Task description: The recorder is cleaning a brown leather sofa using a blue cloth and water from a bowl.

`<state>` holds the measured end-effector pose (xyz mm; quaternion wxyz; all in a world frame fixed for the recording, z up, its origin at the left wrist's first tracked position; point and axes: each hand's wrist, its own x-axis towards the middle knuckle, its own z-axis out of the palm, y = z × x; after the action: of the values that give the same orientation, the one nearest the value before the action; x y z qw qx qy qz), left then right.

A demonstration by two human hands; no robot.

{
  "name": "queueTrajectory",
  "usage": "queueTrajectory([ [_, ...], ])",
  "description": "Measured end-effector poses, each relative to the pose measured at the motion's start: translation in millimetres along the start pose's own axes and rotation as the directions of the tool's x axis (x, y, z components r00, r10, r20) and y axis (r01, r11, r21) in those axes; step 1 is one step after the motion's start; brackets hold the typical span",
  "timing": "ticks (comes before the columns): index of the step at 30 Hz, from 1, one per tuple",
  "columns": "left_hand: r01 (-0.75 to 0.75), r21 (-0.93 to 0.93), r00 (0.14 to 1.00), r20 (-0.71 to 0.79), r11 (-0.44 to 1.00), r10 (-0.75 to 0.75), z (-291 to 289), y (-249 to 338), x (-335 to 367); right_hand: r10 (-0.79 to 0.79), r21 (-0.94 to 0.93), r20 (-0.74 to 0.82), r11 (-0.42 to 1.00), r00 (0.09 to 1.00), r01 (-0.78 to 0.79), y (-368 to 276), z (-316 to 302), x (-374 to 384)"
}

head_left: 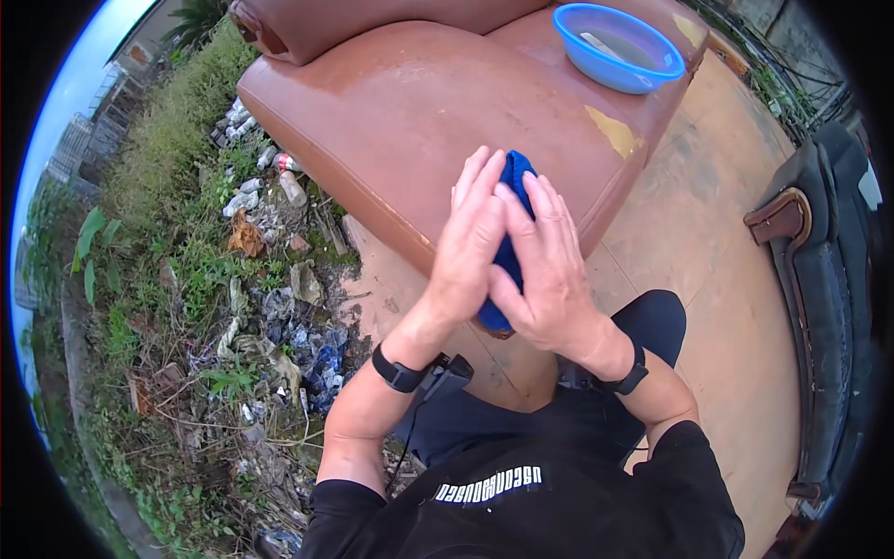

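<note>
A bundled blue cloth is squeezed between my two palms, above the near edge of the brown sofa seat. My left hand presses on its left side, with fingers straight and close together, pointing away from me. From the other side my right hand presses on it, its thumb lying across the cloth toward the left hand. The fingertips nearly meet at the top. Most of the cloth is hidden by the hands; only its far end and a strip at the near end show. Whether it rests on the sofa I cannot tell.
A blue plastic basin with a pale object in it stands at the seat's far right. Worn patches mark the upholstery. Weeds and litter cover the ground at left. A dark cushioned furniture piece stands at right on the tan floor.
</note>
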<state>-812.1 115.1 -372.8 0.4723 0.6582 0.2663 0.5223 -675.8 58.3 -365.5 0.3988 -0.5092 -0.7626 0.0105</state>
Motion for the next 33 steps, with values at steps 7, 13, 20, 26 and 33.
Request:
queueTrajectory([
  [7,0.009,0.386,0.978,-0.196,0.922,0.073,-88,-24,99,0.054,-0.173,0.042,0.984,0.998,-0.046,-3,22,-7],
  [13,-0.078,0.945,0.996,0.057,0.318,0.074,-172,-99,163,0.017,-0.103,-0.130,0.994,0.991,-0.031,26,25,11],
  [20,-0.103,0.954,0.995,0.100,0.280,0.025,-167,-112,163,0.221,-0.187,-0.433,0.926,0.874,-0.327,170,-2,49],
  [26,-0.110,0.941,0.994,0.097,0.318,0.058,-160,-113,163,0.250,-0.112,-0.566,0.921,0.785,-0.374,154,10,18],
  [33,-0.077,0.958,0.997,0.069,0.275,0.039,-169,-111,161,0.285,0.085,-0.432,0.957,0.855,-0.276,8,36,-65],
])
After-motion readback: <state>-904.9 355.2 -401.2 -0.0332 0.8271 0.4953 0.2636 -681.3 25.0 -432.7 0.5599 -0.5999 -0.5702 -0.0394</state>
